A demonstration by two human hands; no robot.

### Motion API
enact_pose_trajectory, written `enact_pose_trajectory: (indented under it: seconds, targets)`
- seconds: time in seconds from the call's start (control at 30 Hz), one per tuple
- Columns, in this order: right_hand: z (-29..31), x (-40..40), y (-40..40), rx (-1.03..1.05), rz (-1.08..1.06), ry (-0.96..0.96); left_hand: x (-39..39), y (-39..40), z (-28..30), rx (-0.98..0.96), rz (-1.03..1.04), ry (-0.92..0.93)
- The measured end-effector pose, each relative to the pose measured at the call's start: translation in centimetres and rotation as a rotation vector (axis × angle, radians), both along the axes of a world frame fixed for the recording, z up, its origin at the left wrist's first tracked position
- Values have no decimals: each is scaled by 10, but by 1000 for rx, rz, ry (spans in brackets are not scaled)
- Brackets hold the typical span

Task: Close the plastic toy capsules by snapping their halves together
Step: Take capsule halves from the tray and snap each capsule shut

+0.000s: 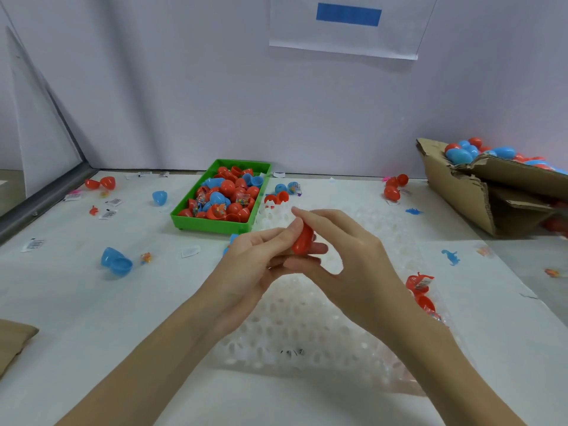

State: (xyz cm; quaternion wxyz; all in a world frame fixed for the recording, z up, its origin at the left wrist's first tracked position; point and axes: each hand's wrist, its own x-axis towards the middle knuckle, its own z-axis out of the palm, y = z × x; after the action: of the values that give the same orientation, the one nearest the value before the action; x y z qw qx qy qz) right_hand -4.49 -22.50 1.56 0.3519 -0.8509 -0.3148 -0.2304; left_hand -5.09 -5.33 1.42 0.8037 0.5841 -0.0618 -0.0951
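Over a white table [76, 302] and a clear dimpled plastic tray [295, 327] lying near, the left hand [255, 259] and right hand [347, 250] together grip a red plastic capsule [302, 241], fingers curled around it at centre. Farther left sits a green rectangular bin [212, 225] of red and blue capsule halves; a torn cardboard box [467, 192] of capsules occupies the far right edge. A pale wall [215, 103] closes the back.

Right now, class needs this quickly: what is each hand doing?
Left hand: fingers curled round the red capsule, holding it.
Right hand: gripping the same red capsule from the other side.
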Motion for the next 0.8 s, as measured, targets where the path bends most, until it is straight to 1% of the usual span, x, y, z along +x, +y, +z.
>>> enact_pose_trajectory:
  seconds: [0.07,0.13,0.23,0.3,0.33,0.37,0.4,0.47,0.5,0.53,0.57,0.6,0.67,0.73,0.8]
  targets:
    - [-2,1,-1,-16,-40,44,1,1,-1,111,84,-20]
    - [-4,0,0,15,-60,83,3,2,-3,255,157,-86]
    - [-1,1,1,56,-51,169,3,0,-4,318,212,-148]
    - [4,8,-3,176,-58,225,3,-3,-4,345,285,-198]
    - [9,17,-6,302,-67,275,4,-3,-5,328,322,-206]
    - [15,27,-12,478,-70,353,4,-3,-4,291,340,-197]
    - [23,41,-21,710,-40,462,4,-2,-3,255,343,-191]
    - [45,74,-43,1295,152,695,5,2,-2,240,346,-199]
    - [58,90,-58,1571,242,748,5,3,-2,259,346,-203]
    - [70,105,-75,1767,284,736,5,4,-2,276,342,-208]
    - [82,118,-90,1885,280,694,5,4,-2,286,336,-215]
    - [90,128,-102,1940,259,655,6,5,-3,292,329,-219]
    - [94,138,-119,1940,193,646,6,6,-4,305,317,-218]
    - [88,137,-125,1821,140,706,7,7,-4,309,307,-225]
    - [77,128,-123,1637,80,759,7,9,-2,307,298,-231]
